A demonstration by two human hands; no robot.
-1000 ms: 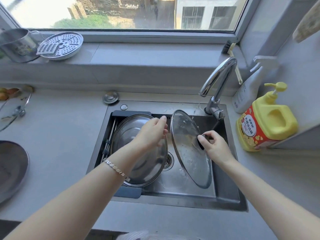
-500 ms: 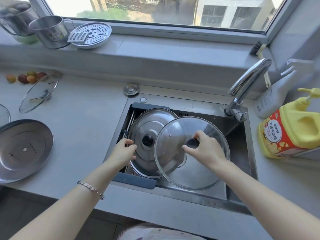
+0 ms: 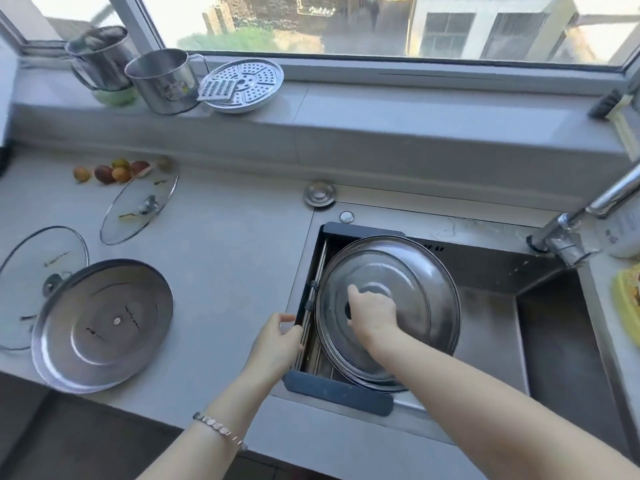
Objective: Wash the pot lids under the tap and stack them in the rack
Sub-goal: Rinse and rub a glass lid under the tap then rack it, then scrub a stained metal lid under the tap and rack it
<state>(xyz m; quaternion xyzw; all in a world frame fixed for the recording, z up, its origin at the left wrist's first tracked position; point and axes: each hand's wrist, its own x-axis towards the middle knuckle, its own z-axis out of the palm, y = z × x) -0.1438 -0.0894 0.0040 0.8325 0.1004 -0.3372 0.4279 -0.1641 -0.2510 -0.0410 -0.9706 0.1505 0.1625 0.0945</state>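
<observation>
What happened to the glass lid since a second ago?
The right hand tipped the glass lid flat and carried it left onto the rack. The left hand took hold of the rack's left rail. Right hand still grips the knob; counter lids stayed.

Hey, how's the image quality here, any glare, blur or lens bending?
Head view: the window is blown out at upper left; head view: the wide-angle lens bows the sill; head view: soft daylight leaves a pale sheen on the lid under the right hand; head view: the far-left pot looks smeared.
</observation>
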